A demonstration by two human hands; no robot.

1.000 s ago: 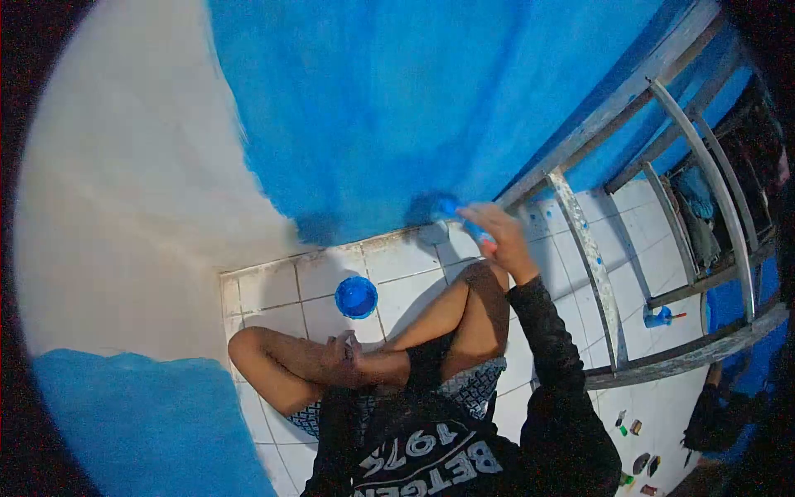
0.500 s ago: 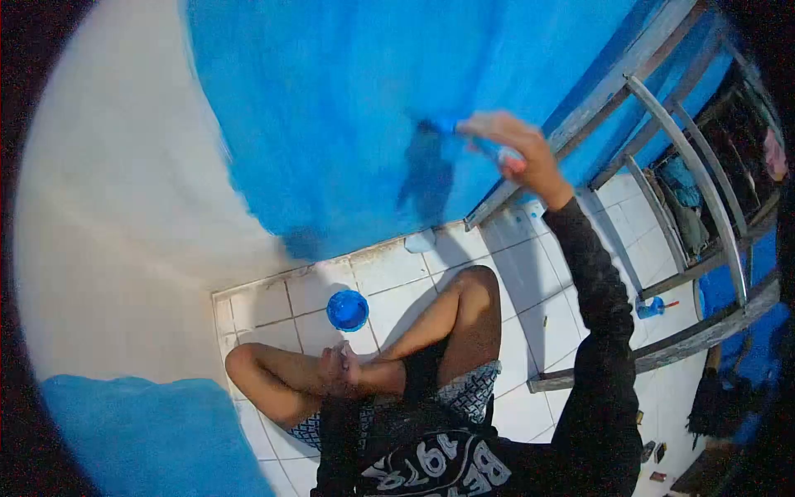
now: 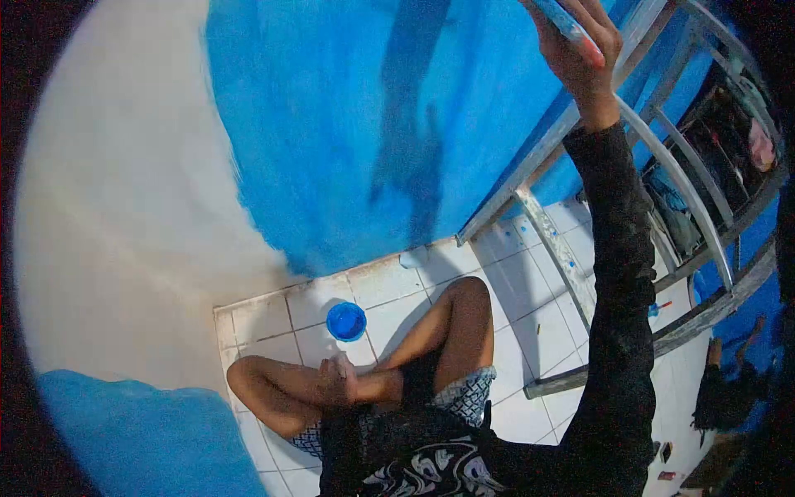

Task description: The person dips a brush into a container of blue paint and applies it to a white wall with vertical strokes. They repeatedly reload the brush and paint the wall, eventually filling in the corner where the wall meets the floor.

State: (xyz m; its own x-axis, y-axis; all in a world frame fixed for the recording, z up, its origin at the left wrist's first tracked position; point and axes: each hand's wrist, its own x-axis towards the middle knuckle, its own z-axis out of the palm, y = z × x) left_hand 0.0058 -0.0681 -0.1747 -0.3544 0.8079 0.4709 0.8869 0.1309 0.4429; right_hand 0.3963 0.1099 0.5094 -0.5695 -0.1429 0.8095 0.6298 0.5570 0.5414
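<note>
My right hand (image 3: 580,62) is raised at the top right, its fingers wrapped round a blue-stained brush handle (image 3: 567,29) with a red end. The brush's head is out of view above. Behind it is the wall (image 3: 315,124), painted blue up to a ragged edge with white. My left hand (image 3: 338,379) rests at my crossed legs; its fingers look curled, and what they hold, if anything, is too small to name. Just beyond it, a round blue container (image 3: 346,321) of blue paint stands on the white tiles.
A wooden ladder-like frame (image 3: 555,240) leans at the right, close to my right arm. Cloths (image 3: 679,207) lie behind it. Blue paint spots dot the tiles (image 3: 517,319). A blue painted patch (image 3: 149,431) covers the lower left wall.
My right hand has moved up and to the right with the brush, and its arm is now stretched higher. The shadow on the wall has lengthened upward. My left hand has hardly moved.
</note>
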